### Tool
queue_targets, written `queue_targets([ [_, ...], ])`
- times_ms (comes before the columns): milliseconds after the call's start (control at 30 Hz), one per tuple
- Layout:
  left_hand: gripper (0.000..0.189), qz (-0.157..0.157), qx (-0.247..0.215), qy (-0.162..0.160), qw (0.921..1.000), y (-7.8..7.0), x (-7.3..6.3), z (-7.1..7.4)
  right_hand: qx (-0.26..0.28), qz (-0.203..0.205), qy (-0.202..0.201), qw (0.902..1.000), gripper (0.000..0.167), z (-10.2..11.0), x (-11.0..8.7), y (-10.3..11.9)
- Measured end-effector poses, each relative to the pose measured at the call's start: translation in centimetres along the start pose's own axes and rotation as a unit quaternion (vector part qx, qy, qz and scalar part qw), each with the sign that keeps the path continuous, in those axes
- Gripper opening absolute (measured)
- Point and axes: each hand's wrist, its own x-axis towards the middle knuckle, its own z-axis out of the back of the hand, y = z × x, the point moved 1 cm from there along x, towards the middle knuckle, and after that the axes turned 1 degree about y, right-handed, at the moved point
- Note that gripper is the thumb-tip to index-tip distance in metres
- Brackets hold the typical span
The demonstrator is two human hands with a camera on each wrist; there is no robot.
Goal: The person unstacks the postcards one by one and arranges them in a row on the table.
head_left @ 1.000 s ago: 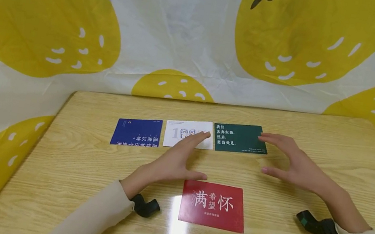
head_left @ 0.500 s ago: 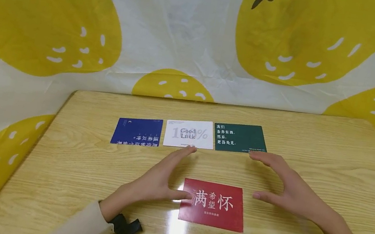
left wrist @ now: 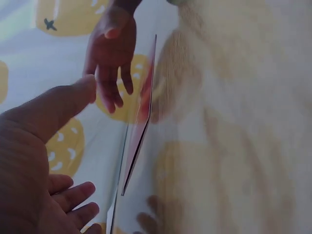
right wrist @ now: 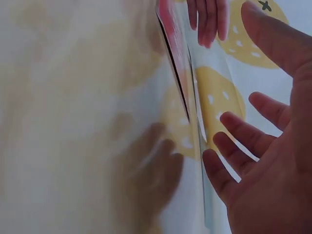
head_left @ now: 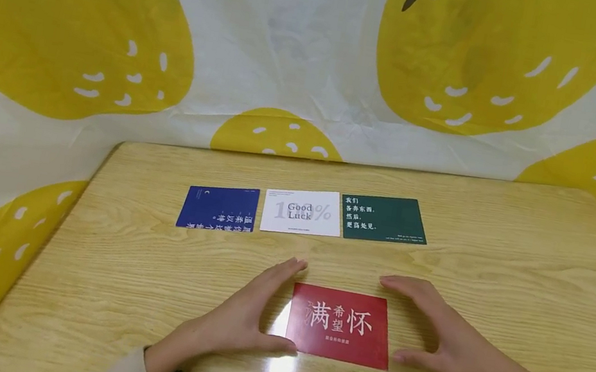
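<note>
Over the preceding second, both hands were found to have drawn back from the far row of cards to the nearer part of the table (head_left: 84,282). The left hand (head_left: 235,322) and right hand (head_left: 456,346) now flanked the red card (head_left: 336,329), making it, in the inspector's judgement, the piece being attended to. It lay flat in front of the row, apart from it. Each hand was spread wide between thumb and fingers and held nothing. In the head view the left thumb overlapped the card's near left corner; contact could not be confirmed.

Count: four cards in all, namely one red, one blue card (head_left: 218,209), one white card (head_left: 300,225) and one green card (head_left: 394,221), the latter three side by side; two hands; one table.
</note>
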Motion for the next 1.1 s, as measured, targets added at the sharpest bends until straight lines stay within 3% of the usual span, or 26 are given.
queue_targets([
  [300,0.111,-0.001,0.003,0.011,0.9999,0.8,-0.9,-0.9,-0.031,-0.007,-0.002,0.9995,0.09,-1.5,-0.5,0.0],
  [667,0.112,-0.009,0.045,0.003,0.999,0.9,-0.9,-1.3,-0.069,-0.026,-0.053,0.9958,0.091,-3.0,-0.4,-0.6],
  [867,0.111,-0.015,0.06,-0.001,0.9981,1.0,-0.8,-1.4,-0.087,-0.054,-0.059,0.993,0.09,-3.5,-0.2,-0.6],
  [1100,0.108,-0.011,0.064,-0.003,0.9979,1.1,-0.9,-1.5,-0.097,-0.055,-0.058,0.9921,0.088,-3.5,-0.2,-0.6],
])
